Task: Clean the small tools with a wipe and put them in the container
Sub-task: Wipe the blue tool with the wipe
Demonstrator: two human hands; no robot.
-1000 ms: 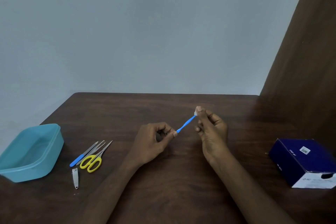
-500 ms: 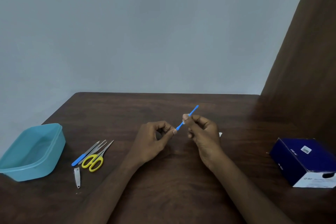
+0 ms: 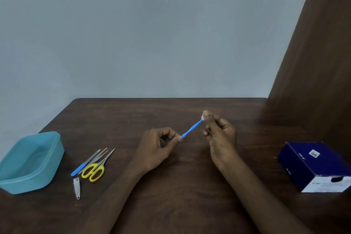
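On the near left part of the bench (image 3: pixel 180 186) lies a nail clipper (image 3: pixel 76 188), and just behind it a group of tools that wait for cleaning: the yellow scissors (image 3: pixel 95 171), a blue-handled file (image 3: pixel 83 164) and what looks like thin metal tweezers (image 3: pixel 97 156), all touching or nearly touching. At the left edge stands the teal container (image 3: pixel 30 161), and no tool shows inside it. Near the right edge sits a dark blue box (image 3: pixel 315 165).

Further in, above the middle of the bench, the left hand (image 3: pixel 157 148) pinches the near end of a thin blue tool (image 3: pixel 191 129) between thumb and forefinger. The right hand (image 3: pixel 220 135) pinches a small white wipe (image 3: pixel 202 118) around the far tip of the same tool.

I think the risk is here. The wipe is very small and sits at the very end, so if the right hand pulls further, it can slide off the tip and fall on the bench. The left hand holds only a short part of the tool, so a strong pull may drag the tool out or bend it. Also the container is well apart from the hands, and the loose tools lie in between, so a careless reach may push them.
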